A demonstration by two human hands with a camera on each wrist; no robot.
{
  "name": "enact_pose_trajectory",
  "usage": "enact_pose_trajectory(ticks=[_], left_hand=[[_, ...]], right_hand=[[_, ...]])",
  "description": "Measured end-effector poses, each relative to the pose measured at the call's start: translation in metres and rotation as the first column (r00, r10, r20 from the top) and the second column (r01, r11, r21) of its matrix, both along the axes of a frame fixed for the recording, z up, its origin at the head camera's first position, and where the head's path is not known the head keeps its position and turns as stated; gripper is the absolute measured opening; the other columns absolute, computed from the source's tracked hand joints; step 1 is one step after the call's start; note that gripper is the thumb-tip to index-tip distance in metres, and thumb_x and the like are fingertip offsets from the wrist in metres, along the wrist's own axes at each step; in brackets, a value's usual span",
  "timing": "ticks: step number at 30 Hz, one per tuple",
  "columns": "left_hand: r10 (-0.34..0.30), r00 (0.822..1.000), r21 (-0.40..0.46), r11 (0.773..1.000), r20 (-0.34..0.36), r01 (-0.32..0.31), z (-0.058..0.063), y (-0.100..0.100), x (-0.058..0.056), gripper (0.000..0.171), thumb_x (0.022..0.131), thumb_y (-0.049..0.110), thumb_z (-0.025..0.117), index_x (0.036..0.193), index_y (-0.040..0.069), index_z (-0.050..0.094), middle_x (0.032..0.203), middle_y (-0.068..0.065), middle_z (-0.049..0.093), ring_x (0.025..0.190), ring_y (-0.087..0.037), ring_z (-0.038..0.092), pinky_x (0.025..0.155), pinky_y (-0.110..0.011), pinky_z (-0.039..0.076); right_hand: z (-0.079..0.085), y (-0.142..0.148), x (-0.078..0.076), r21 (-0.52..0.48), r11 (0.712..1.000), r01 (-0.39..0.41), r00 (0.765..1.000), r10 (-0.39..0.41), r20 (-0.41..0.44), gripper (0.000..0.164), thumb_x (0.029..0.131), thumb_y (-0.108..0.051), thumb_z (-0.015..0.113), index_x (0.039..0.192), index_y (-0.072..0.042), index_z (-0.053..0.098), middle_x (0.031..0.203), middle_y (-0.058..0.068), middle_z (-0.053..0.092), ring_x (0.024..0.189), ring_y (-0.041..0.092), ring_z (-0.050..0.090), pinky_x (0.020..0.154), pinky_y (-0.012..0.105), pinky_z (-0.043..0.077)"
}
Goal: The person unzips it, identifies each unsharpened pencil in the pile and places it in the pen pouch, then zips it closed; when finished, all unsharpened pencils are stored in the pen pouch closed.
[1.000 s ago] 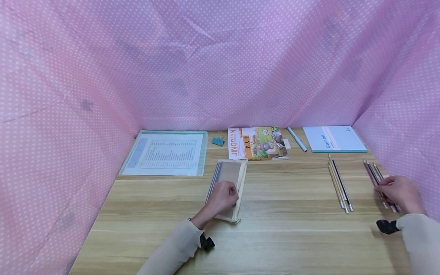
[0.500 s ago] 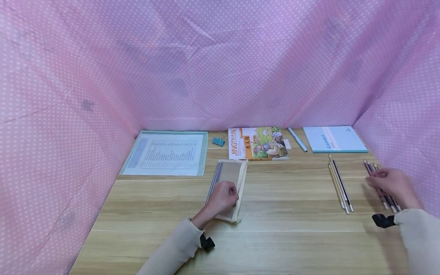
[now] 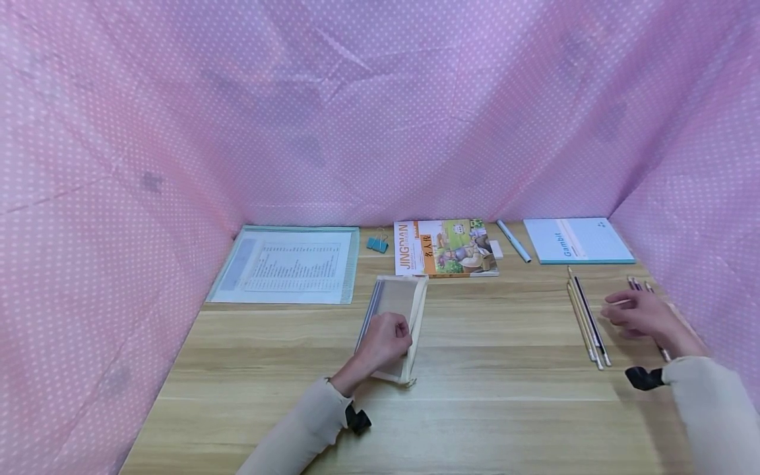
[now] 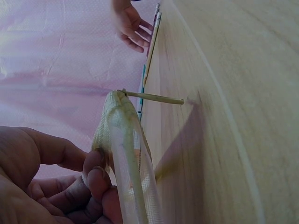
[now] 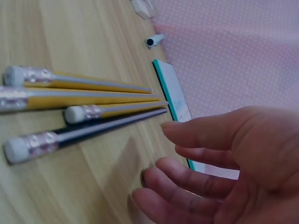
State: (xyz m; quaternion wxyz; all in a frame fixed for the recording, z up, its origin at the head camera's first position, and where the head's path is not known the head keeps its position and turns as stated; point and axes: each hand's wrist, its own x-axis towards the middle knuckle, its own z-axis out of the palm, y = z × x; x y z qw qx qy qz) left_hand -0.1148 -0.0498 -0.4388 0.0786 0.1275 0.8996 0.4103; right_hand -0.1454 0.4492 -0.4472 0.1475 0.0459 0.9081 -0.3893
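A clear mesh pencil pouch with cream edging lies mid-table. My left hand is over it and pinches its cream edge, as the left wrist view shows on the pouch. From the pouch's corner a thin zip pull sticks out. My right hand hovers at the right with fingers loosely bent and nothing between them. Just left of it lies a group of yellow and black pencils, their white erasers toward me. Beneath and behind that hand, a second group of dark pencils is partly hidden.
Along the back stand a document folder, a teal binder clip, a colourful book, a light blue pen and a blue notebook. Pink dotted cloth closes off the back and sides.
My right hand has left the dark pencils at the far right and moved left toward the yellow and black group. My left hand has stayed on the pouch.
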Motion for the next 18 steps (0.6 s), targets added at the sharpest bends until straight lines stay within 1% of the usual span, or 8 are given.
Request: enact_pose_trajectory(ticks=[2,6,9,13,18], left_hand=[[0.000,1.000,0.004,1.000,0.006,0.000,0.000,0.000,0.000,0.013,0.081,-0.002,0.063,0.069,0.004,0.066,0.055,0.004,0.052,0.048,-0.005,0.046,0.044,-0.017,0.034],[0.000,1.000,0.008,1.000,0.007,0.000,0.000,0.000,0.000,0.013,0.081,-0.002,0.063,0.069,0.004,0.066,0.055,0.004,0.052,0.048,-0.006,0.046,0.044,-0.018,0.034],[0.001,1.000,0.009,1.000,0.007,-0.001,0.000,0.000,0.000,0.013,0.081,-0.002,0.063,0.069,0.004,0.066,0.055,0.004,0.052,0.048,-0.006,0.045,0.044,-0.018,0.034],[-0.003,1.000,0.012,1.000,0.008,0.003,-0.001,0.000,0.000,0.013,0.080,-0.003,0.063,0.069,0.004,0.065,0.055,0.004,0.051,0.048,-0.006,0.046,0.044,-0.018,0.034],[-0.009,1.000,0.011,1.000,0.000,0.009,0.000,-0.001,-0.001,0.013,0.080,-0.003,0.063,0.069,0.004,0.065,0.055,0.004,0.051,0.048,-0.006,0.045,0.044,-0.018,0.034]], right_hand=[[-0.004,-0.002,-0.002,0.010,1.000,-0.011,1.000,0.011,-0.007,0.055,0.095,-0.012,0.061,0.131,0.024,0.039,0.096,0.014,0.071,0.069,0.000,0.061,0.061,0.029,0.059],[-0.007,-0.006,-0.004,0.014,1.000,-0.020,1.000,0.020,-0.022,0.051,0.092,-0.009,0.064,0.126,0.024,0.043,0.088,0.004,0.069,0.064,0.003,0.061,0.058,0.028,0.057],[-0.006,-0.012,-0.005,0.066,0.998,-0.021,0.999,0.023,-0.031,0.049,0.090,-0.010,0.066,0.124,0.021,0.048,0.084,0.001,0.067,0.060,0.004,0.059,0.055,0.027,0.054],[-0.005,-0.017,-0.005,0.112,0.994,-0.018,0.999,0.023,-0.039,0.047,0.088,-0.009,0.067,0.122,0.019,0.051,0.082,0.001,0.066,0.055,0.005,0.057,0.052,0.026,0.051],[-0.006,-0.018,-0.006,0.107,0.994,-0.005,0.999,0.009,-0.039,0.045,0.088,-0.007,0.067,0.121,0.020,0.051,0.082,0.001,0.066,0.056,0.005,0.059,0.053,0.026,0.054]])
